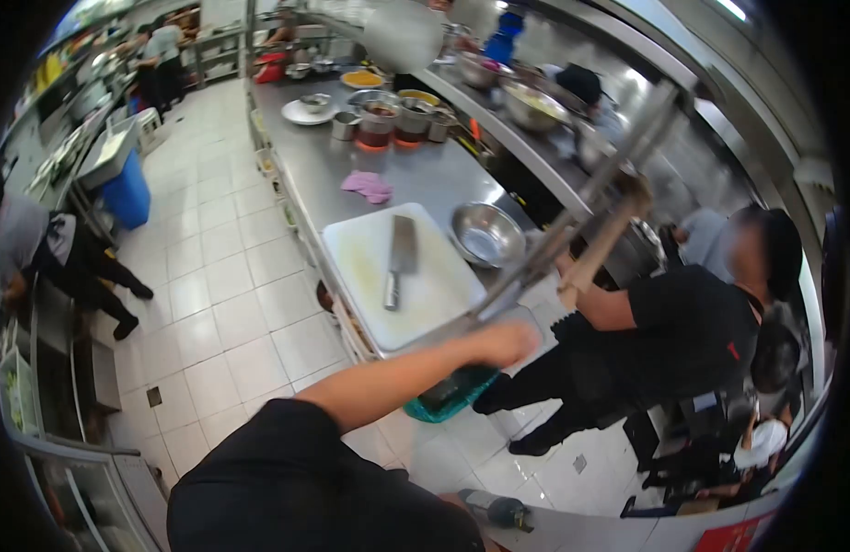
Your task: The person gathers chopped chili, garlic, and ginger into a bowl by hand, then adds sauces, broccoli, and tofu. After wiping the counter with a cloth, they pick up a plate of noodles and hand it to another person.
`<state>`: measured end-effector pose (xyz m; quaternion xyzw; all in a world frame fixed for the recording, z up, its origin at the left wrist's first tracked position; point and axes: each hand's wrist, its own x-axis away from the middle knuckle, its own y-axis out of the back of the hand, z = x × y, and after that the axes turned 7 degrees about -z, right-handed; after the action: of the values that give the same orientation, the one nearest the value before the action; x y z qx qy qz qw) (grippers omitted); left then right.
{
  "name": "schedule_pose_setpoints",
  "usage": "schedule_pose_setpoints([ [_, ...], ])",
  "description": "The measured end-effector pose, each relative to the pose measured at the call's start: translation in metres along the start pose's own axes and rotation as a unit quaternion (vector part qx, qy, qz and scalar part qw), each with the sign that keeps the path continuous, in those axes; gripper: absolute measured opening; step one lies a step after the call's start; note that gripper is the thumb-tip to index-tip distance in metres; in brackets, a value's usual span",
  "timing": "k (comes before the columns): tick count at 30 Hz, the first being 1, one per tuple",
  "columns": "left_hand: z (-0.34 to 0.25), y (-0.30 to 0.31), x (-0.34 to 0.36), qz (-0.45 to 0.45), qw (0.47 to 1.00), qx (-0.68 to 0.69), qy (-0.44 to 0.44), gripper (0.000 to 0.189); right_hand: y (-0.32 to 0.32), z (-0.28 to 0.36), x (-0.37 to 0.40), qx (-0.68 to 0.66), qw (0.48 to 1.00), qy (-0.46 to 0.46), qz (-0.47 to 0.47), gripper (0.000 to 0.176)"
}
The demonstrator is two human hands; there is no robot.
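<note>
My left hand [509, 344], smeared by motion, reaches out past the near corner of a white cutting board [356, 262]. It looks rounded, but its fingers cannot be made out. A cleaver [402, 253] with a metal handle lies flat on the board, apart from my hand. Below the hand is a container lined with a green bag [429, 409]. At the bottom edge, my right hand [454, 501] shows only in part, around the end of a dark bottle [500, 511]. A steel bowl [487, 235] stands beside the board, and a pink cloth [367, 187] lies behind it.
Steel pots [377, 124] and a white plate [307, 112] stand farther along the steel counter [305, 166]. A shelf [526, 138] with bowls runs above. One co-worker in black [692, 322] stands close on the right; another person [52, 248] bends at the left. A blue bin [128, 191] stands across the tiled aisle.
</note>
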<state>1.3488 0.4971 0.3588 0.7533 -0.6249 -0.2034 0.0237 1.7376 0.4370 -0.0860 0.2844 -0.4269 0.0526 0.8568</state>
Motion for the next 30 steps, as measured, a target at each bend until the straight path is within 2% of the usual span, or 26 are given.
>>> schedule_pose_setpoints([
  [1, 0.009, 0.010, 0.054, 0.065, 0.996, 0.054, -0.001, 0.016, 0.009, 0.014, -0.008, -0.106, 0.992, -0.071, 0.021, 0.019],
  [2, 0.037, 0.020, 0.111, 0.090, 0.996, 0.024, 0.012, 0.019, 0.019, 0.028, -0.017, -0.207, 0.967, -0.145, 0.029, 0.020],
  [3, 0.084, 0.027, 0.179, 0.092, 0.992, -0.046, 0.078, 0.023, 0.023, 0.051, -0.029, -0.414, 0.863, -0.283, 0.055, 0.020],
  [4, 0.137, 0.039, 0.251, 0.092, 0.970, -0.147, 0.172, 0.026, 0.034, 0.083, -0.044, -0.417, 0.867, -0.268, 0.054, 0.020],
  [5, 0.189, 0.058, 0.326, 0.110, 0.919, -0.264, 0.270, 0.029, 0.044, 0.118, -0.059, -0.373, 0.897, -0.238, -0.004, 0.020],
  [6, 0.252, 0.086, 0.414, 0.191, 0.882, -0.369, 0.222, 0.032, 0.060, 0.154, -0.067, -0.330, 0.918, -0.208, -0.068, 0.020],
  [7, 0.218, 0.134, 0.463, 0.064, 0.880, -0.282, 0.376, 0.034, 0.073, 0.181, -0.085, -0.167, 0.982, -0.058, -0.061, 0.027],
  [8, 0.249, 0.161, 0.542, -0.052, 0.849, -0.372, 0.371, 0.034, 0.085, 0.206, -0.104, 0.008, 0.991, 0.086, -0.101, 0.035],
  [9, 0.237, 0.197, 0.587, -0.192, 0.802, -0.182, 0.535, 0.032, 0.080, 0.239, -0.116, 0.073, 0.982, 0.123, -0.120, 0.041],
  [10, 0.249, 0.227, 0.642, -0.241, 0.764, -0.283, 0.528, 0.028, 0.084, 0.272, -0.135, 0.260, 0.955, 0.128, -0.069, 0.050],
  [12, 0.208, 0.296, 0.671, -0.394, 0.629, -0.290, 0.604, 0.026, 0.103, 0.347, -0.141, 0.188, 0.977, 0.102, -0.022, 0.049],
  [14, 0.231, 0.359, 0.721, -0.505, 0.663, -0.298, 0.466, 0.022, 0.114, 0.427, -0.156, 0.158, 0.980, 0.121, 0.007, 0.048],
  [15, 0.191, 0.375, 0.688, -0.611, 0.642, -0.132, 0.443, 0.019, 0.118, 0.449, -0.170, 0.162, 0.980, 0.111, 0.009, 0.047],
  [16, 0.134, 0.391, 0.640, -0.715, 0.581, 0.023, 0.389, 0.016, 0.122, 0.467, -0.182, 0.165, 0.981, 0.097, 0.012, 0.046],
  [17, 0.114, 0.395, 0.612, -0.719, 0.636, 0.075, 0.269, 0.014, 0.124, 0.484, -0.199, 0.179, 0.977, 0.120, 0.001, 0.041],
  [18, 0.095, 0.400, 0.585, -0.700, 0.684, 0.144, 0.148, 0.013, 0.129, 0.497, -0.216, 0.194, 0.971, 0.136, -0.012, 0.037],
  [20, 0.037, 0.394, 0.514, -0.579, 0.801, 0.134, 0.077, 0.015, 0.136, 0.518, -0.236, 0.186, 0.970, 0.150, -0.056, 0.032],
  [21, 0.016, 0.391, 0.491, -0.472, 0.871, 0.137, 0.006, 0.018, 0.142, 0.526, -0.237, 0.186, 0.971, 0.143, -0.056, 0.032],
  [23, -0.040, 0.386, 0.434, -0.223, 0.932, 0.202, -0.202, 0.026, 0.151, 0.552, -0.233, 0.072, 0.980, 0.158, -0.096, 0.027],
  [24, -0.071, 0.392, 0.408, -0.075, 0.934, 0.230, -0.263, 0.026, 0.156, 0.562, -0.228, 0.061, 0.983, 0.144, -0.092, 0.023],
  [25, -0.092, 0.399, 0.387, 0.074, 0.912, 0.249, -0.318, 0.027, 0.159, 0.564, -0.233, 0.071, 0.984, 0.140, -0.081, 0.023],
  [26, -0.097, 0.401, 0.380, 0.136, 0.881, 0.293, -0.345, 0.024, 0.160, 0.564, -0.239, 0.079, 0.985, 0.136, -0.070, 0.023],
  [27, -0.110, 0.411, 0.373, 0.138, 0.895, 0.256, -0.337, 0.026, 0.160, 0.563, -0.248, 0.082, 0.984, 0.141, -0.067, 0.023],
  [29, -0.120, 0.433, 0.361, 0.150, 0.907, 0.213, -0.330, 0.029, 0.164, 0.566, -0.267, -0.044, 0.992, 0.108, -0.046, 0.024],
  [30, -0.118, 0.446, 0.355, 0.149, 0.915, 0.202, -0.316, 0.029, 0.172, 0.583, -0.269, -0.055, 0.991, 0.112, -0.053, 0.024],
])
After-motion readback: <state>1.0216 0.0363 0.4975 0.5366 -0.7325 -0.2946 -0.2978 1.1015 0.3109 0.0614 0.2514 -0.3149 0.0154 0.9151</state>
